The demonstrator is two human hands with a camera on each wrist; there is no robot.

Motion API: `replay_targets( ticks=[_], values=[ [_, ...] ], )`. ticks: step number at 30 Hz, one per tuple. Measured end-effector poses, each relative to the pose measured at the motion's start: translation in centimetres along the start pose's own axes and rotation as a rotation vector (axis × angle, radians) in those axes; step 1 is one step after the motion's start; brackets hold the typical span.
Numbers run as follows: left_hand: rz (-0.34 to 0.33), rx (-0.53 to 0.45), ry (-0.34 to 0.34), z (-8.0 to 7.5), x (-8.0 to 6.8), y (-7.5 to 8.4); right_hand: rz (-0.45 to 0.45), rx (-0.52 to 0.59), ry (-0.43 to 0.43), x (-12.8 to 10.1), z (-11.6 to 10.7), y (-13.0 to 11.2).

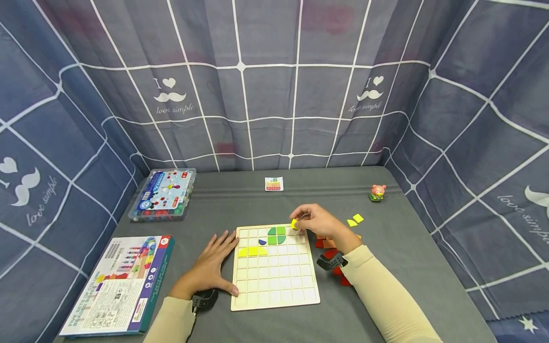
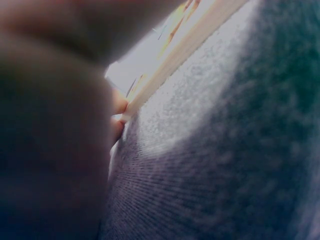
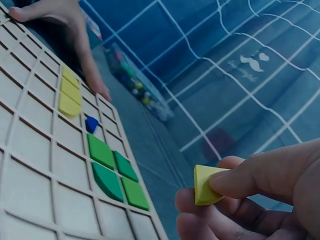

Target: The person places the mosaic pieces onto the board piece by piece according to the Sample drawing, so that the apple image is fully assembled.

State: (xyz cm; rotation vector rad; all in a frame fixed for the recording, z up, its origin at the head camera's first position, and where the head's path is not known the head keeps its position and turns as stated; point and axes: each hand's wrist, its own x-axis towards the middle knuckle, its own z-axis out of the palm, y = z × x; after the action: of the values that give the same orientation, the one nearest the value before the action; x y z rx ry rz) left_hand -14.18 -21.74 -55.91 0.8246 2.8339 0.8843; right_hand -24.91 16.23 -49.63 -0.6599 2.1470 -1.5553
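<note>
On the grey table (image 1: 386, 267) sits the grid board (image 1: 274, 267), my left hand (image 1: 210, 269) flat, fingers straight, steadying its left edge. Green tiles (image 1: 276, 235) fill top-middle cells, yellow tiles (image 1: 252, 251) a row lower left. My right hand (image 1: 317, 221) pinches a yellow piece (image 3: 205, 185) at its fingertips, hovering above the board's top right. I judge: hold board firm, level the piece, square it to a cell.

The left hand (image 1: 212, 264) lies flat, palm down, fingers straight and slightly spread, thumb stretched out to its right. The right hand (image 1: 315, 221) is raised ahead of its forearm, fingers curled, thumb and fingertips (image 3: 235, 182) pinched together. Both forearms wear cream sleeves; the dark band at each wrist is probably a camera mount.
</note>
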Motion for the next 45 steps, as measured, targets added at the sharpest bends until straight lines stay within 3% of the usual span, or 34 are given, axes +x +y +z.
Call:
replay_targets(
  ticks=[9, 15, 21, 24, 29, 32, 45],
  values=[
    [0.011, 0.005, 0.006, 0.1, 0.0, -0.1, 0.046, 0.097, -0.059, 0.5, 1.9, 0.5],
    [-0.008, 0.003, -0.007, 0.1, 0.0, 0.0, 0.030, -0.013, -0.117, 0.7, 2.6, 0.3],
    [-0.006, 0.003, -0.005, 0.1, -0.1, 0.0, -0.004, -0.083, -0.058, 0.8, 3.6, 0.0],
    [-0.007, 0.000, -0.008, 0.0, -0.1, 0.0, 0.010, -0.004, -0.027, 0.9, 4.1, 0.1],
    [-0.025, 0.001, -0.025, -0.1, 0.1, 0.1, 0.078, 0.255, -0.004, 1.0, 4.8, 0.3],
    [-0.030, 0.006, -0.030, -0.2, 0.2, 0.2, 0.108, 0.311, 0.013, 1.0, 5.1, 0.3],
    [-0.024, 0.016, -0.022, -0.2, 0.1, 0.3, 0.117, 0.152, 0.058, 0.9, 6.8, 0.8]
  ],
)
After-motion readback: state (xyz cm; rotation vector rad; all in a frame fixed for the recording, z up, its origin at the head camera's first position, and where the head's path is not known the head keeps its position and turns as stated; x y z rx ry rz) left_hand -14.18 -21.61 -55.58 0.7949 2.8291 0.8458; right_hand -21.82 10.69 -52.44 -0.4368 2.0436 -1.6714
